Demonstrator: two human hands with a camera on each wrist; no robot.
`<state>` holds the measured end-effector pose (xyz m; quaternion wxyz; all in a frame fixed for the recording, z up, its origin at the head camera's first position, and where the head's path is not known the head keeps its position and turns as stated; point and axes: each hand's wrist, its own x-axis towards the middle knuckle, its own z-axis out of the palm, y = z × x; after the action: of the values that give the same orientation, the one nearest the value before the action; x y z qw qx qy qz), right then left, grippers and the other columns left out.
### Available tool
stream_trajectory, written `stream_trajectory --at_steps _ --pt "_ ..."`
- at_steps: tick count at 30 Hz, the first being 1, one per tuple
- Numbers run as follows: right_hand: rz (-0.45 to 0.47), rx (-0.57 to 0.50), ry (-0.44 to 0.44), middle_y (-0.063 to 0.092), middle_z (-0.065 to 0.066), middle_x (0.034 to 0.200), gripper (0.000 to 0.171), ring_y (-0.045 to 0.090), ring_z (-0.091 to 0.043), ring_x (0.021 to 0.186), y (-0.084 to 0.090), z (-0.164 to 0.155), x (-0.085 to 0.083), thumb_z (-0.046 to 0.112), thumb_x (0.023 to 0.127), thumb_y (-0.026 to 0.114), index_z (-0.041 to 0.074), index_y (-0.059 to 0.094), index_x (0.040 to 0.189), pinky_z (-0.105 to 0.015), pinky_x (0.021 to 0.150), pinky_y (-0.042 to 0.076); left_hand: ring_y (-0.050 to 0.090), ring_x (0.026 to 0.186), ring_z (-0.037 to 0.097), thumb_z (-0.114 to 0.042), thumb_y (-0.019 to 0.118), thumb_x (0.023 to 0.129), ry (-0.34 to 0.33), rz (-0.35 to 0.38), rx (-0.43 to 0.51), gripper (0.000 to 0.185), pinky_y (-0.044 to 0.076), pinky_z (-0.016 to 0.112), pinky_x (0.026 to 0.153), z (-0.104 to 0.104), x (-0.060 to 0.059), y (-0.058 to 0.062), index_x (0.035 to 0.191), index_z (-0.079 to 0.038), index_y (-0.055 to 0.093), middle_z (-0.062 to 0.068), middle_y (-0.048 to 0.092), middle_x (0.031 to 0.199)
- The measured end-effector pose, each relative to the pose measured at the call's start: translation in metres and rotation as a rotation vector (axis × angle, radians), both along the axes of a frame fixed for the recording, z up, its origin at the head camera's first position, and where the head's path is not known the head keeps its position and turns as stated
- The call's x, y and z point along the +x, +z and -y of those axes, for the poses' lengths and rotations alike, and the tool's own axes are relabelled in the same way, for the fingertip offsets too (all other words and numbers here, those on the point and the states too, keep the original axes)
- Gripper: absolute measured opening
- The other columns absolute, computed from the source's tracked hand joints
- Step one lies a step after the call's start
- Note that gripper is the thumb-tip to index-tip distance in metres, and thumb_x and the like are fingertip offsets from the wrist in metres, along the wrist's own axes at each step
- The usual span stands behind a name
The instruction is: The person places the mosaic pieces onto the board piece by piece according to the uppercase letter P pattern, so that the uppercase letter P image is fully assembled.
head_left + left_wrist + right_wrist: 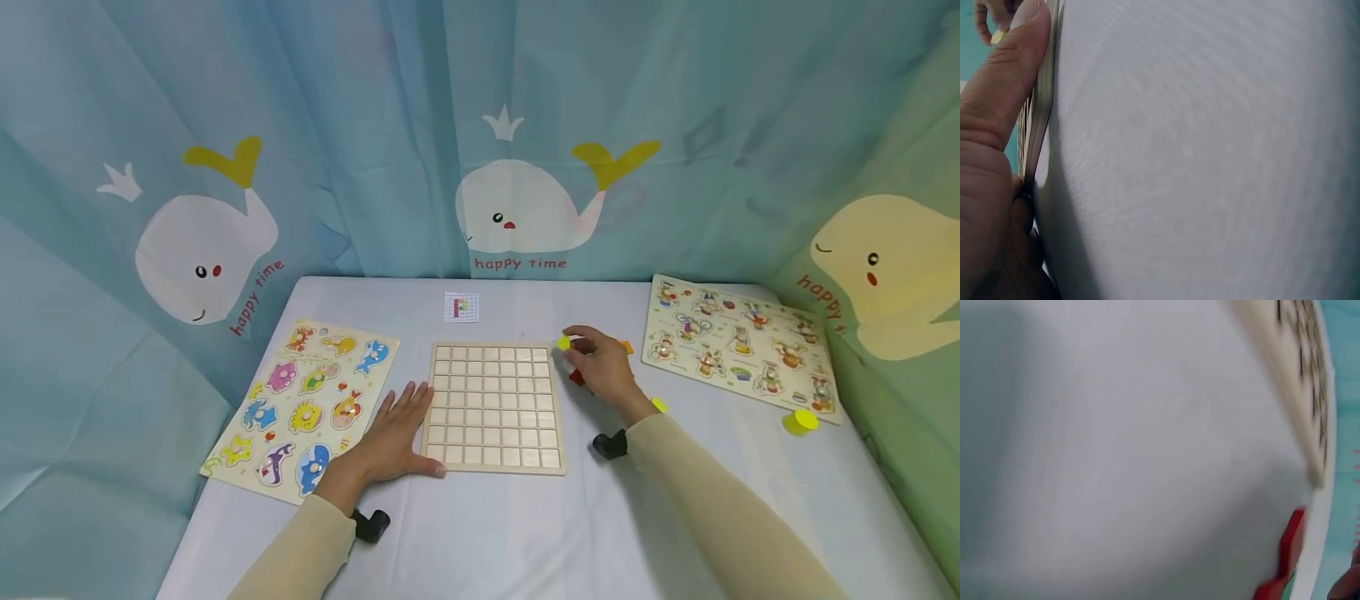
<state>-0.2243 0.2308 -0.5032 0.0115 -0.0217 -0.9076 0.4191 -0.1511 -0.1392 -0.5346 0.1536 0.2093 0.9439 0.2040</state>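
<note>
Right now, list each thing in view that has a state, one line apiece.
Left hand: flat, fingers straight, resting on the table against the grid board's left edge.
Right hand: fingers curled, pinching a yellow block.
Grid board: flat on the table, every square bare.
Animal puzzle, left: flat, pieces seated.
Puzzle, right: flat, pieces seated.
Pattern card: face up.

Wooden grid board [493,407] lies flat at centre of the surface, square cells all empty, left hand [393,437] flat against its left edge. Small yellow block [564,342] pinched in right hand [603,367] just off the board's top-right corner. Red block [576,377] under that hand.
</note>
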Motion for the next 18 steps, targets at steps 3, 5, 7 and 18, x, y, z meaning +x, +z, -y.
stream_trajectory --at_steps 3,5,7,18 --pt "-0.023 -0.052 0.005 0.069 -0.014 0.111 0.036 0.062 -0.026 0.089 0.003 0.009 0.002 0.014 0.092 0.066 0.02 0.063 0.128 -0.024 0.059 0.051 -0.005 0.153 0.018 -0.074 0.074 0.062 -0.006 -0.002 -0.002 0.131 -0.005 0.043 0.125 0.0 0.0 0.0 0.158 -0.016 0.007 -0.001 0.002 0.166" --pt "-0.034 -0.069 0.015 0.07 -0.013 0.111 0.036 0.063 -0.026 0.091 0.002 0.015 0.003 0.014 0.092 0.066 0.019 0.064 0.128 -0.025 0.062 0.051 -0.005 0.153 0.019 -0.074 0.074 0.063 -0.01 -0.005 -0.003 0.131 -0.004 0.043 0.125 0.0 0.0 0.0 0.158 -0.016 0.007 -0.001 0.002 0.166" --pt "-0.034 -0.085 0.027 0.07 -0.013 0.112 0.036 0.064 -0.026 0.095 0.001 0.021 0.003 0.014 0.092 0.066 0.019 0.065 0.128 -0.027 0.067 0.053 -0.005 0.153 0.019 -0.075 0.073 0.063 -0.016 -0.01 -0.006 0.131 -0.005 0.043 0.125 0.001 0.0 -0.001 0.158 -0.016 0.006 0.0 0.002 0.166" --pt "0.118 -0.11 0.098 0.066 -0.007 0.115 0.034 0.059 -0.022 0.1 -0.003 0.047 0.007 0.019 0.093 0.062 0.023 0.066 0.127 -0.027 0.075 0.052 -0.004 0.153 0.02 -0.076 0.072 0.063 -0.021 -0.019 0.008 0.131 -0.004 0.045 0.125 0.002 -0.001 0.0 0.158 -0.014 0.008 0.002 0.004 0.166"
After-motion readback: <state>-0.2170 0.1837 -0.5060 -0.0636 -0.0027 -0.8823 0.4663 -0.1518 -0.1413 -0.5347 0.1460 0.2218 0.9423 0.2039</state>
